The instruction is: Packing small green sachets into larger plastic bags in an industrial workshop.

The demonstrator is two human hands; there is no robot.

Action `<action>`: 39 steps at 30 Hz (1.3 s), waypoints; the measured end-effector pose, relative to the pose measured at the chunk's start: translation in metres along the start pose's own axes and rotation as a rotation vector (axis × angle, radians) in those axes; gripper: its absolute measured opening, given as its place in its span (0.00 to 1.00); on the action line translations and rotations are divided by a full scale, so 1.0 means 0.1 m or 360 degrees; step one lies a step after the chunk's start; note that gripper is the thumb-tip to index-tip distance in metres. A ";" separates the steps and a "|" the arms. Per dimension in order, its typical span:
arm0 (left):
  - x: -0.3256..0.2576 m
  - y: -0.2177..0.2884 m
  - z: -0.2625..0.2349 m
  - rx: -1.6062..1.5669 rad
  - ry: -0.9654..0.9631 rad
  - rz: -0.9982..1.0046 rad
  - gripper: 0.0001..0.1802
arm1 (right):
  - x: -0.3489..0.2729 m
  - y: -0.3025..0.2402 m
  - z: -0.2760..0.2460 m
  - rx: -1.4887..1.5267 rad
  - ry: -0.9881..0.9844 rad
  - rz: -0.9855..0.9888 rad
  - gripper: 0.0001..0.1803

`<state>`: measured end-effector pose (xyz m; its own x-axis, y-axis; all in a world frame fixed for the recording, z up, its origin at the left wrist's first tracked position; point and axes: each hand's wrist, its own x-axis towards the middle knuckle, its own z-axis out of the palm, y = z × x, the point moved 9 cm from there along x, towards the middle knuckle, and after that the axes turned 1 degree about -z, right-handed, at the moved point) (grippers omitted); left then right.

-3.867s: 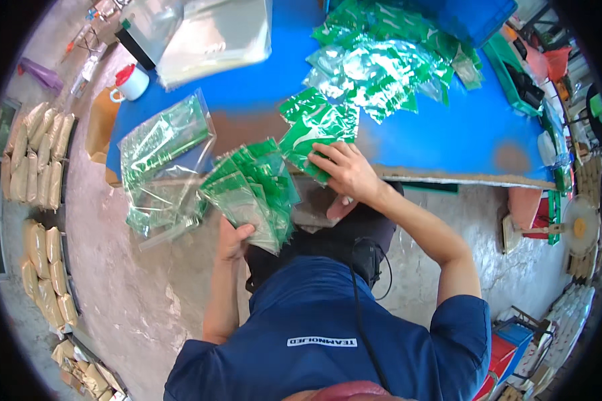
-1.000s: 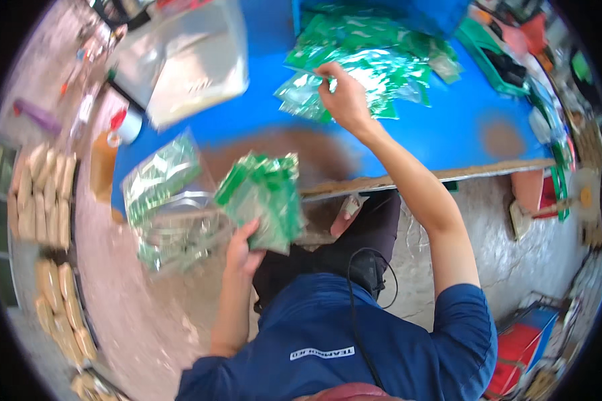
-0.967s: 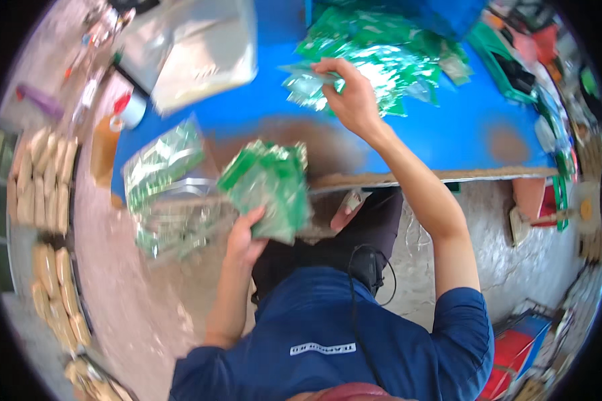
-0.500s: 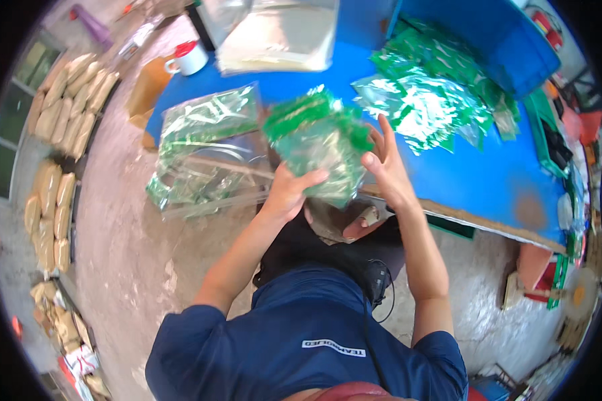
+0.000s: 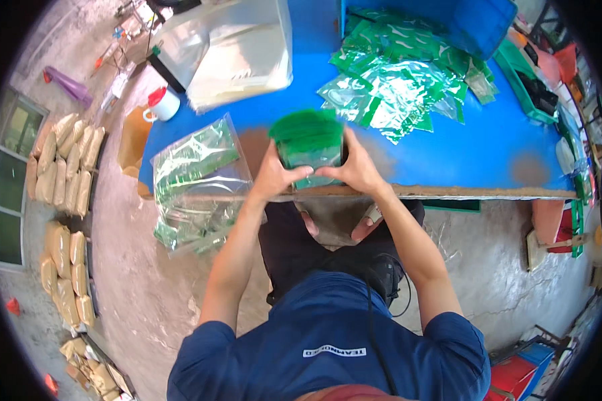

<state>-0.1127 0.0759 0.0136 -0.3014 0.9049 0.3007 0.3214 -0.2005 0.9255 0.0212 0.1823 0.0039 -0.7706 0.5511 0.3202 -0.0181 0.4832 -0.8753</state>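
Observation:
Between my two hands I hold a stack of green-and-clear plastic bags (image 5: 308, 137) upright at the table's near edge. My left hand (image 5: 274, 172) grips its left side and my right hand (image 5: 356, 166) its right side, with both thumbs across the near face. The bags' edges now lie fairly even, green band at the top. Left of my left hand lies a large clear bag (image 5: 201, 157) with green-banded bags inside, hanging partly over the table edge. Beyond my right hand spreads a loose pile of shiny green-and-clear bags (image 5: 398, 93).
On the blue table (image 5: 461, 157) stand a clear box (image 5: 274, 40) with flat clear sheets, a red-and-white mug (image 5: 164, 105) and a tipped blue bin (image 5: 441, 23) behind the pile. A green tray (image 5: 518, 73) is at right. Brown packs (image 5: 63, 160) line the floor at left.
The bags in my hands were fanned out and uneven; now they form a neat upright stack. Both hands have come to its sides. The view has shifted.

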 end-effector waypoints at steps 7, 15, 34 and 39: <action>-0.03 -0.10 0.14 -0.0583 0.0111 -0.0101 0.60 | -0.07 -0.21 -0.08 -0.0149 -0.0130 -0.0140 0.60; 0.01 0.11 0.12 -0.0616 0.0149 -0.0052 0.67 | -0.01 -0.16 0.01 -0.0183 -0.0103 -0.0237 0.57; -0.01 -0.15 0.11 -0.0046 -0.0144 -0.0149 0.40 | 0.04 -0.02 0.10 -0.0409 -0.0248 -0.0108 0.52; -0.08 -0.13 0.10 -0.0023 -0.0113 -0.0102 0.33 | -0.04 -0.06 0.17 -0.0441 -0.0170 -0.0154 0.49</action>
<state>-0.1055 0.0747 -0.0029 -0.2564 0.9402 0.2241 0.2902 -0.1463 0.9457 0.0139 0.1653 0.0019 -0.8366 0.4261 0.3442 0.0687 0.7051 -0.7058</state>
